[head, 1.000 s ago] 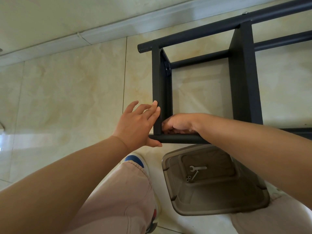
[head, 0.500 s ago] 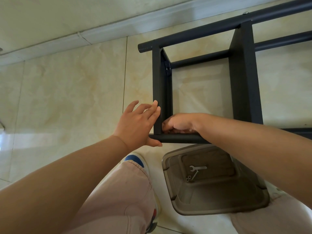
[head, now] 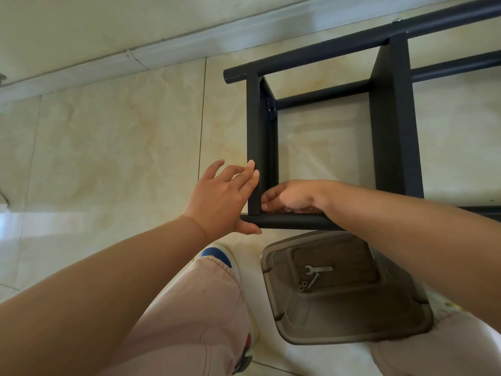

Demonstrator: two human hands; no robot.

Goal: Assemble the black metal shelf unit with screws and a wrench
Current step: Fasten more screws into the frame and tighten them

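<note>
While the black metal shelf frame lies on its side on the tile floor, the left hand braces the end crossbar with straight fingers, thumb under the near tube. The right hand has fingers curled inside the corner, probably hand-starting a screw, though I can't see one. Best to keep the joint square and thread by feel first. The wrench sits unused in the brown plastic bin beside spare screws.
</note>
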